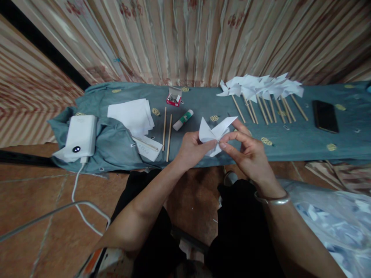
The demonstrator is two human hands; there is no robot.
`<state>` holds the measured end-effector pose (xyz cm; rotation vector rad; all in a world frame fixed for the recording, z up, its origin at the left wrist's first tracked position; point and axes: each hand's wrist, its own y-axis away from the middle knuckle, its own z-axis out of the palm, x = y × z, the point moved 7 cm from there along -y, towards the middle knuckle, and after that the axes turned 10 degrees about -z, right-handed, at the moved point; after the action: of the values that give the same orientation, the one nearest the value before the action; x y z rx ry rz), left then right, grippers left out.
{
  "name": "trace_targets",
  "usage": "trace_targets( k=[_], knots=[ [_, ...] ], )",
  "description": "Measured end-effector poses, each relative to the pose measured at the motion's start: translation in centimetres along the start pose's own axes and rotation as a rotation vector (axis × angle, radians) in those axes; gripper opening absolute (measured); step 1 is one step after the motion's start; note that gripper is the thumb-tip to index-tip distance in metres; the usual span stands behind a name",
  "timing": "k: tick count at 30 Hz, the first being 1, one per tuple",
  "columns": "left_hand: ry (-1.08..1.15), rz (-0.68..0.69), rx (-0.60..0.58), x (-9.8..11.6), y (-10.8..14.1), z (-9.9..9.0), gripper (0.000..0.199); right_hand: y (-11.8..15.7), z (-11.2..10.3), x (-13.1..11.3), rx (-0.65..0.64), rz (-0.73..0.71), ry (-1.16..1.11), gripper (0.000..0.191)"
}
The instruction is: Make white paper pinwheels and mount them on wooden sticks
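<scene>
Between our two hands, just above the near edge of the blue-green cloth [307, 148], we hold a white paper pinwheel [213, 135] with its points folded toward the middle. Our left hand [191, 150] is closed on its left side, the thumb lying across the front near the centre. Our right hand [249, 152] pinches close to that centre between thumb and forefinger, its other fingers bent behind; we cannot tell whether a pin sits in the pinch. A silver bracelet [275, 200] circles our right wrist. Beyond our left hand and a little to its left we have a glue stick [183, 120], and farther off an open red and white box [174, 99] with small metal pieces in it. Just left of the glue stick, two wooden sticks [169, 138] lie side by side, well apart from the pinwheel. Farther left of our left hand are a stack of white paper [131, 116], a marked paper slip [149, 150] with a thin stick across it, and a white power bank [80, 137] with a cable [75, 185] plugged in. Beyond our right hand, a row of white pinwheels on sticks [261, 87] lies overlapping, and to their right rests a dark phone [325, 116].
</scene>
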<state>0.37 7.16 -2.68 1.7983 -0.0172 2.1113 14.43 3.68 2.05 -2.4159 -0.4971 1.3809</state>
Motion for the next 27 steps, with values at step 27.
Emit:
trace_targets(
  k=[27],
  knots=[
    [0.111,-0.142,-0.027,-0.1,0.7,-1.0,0.041,0.6,1.7,3.1,0.226,0.232,-0.411,0.057]
  ],
)
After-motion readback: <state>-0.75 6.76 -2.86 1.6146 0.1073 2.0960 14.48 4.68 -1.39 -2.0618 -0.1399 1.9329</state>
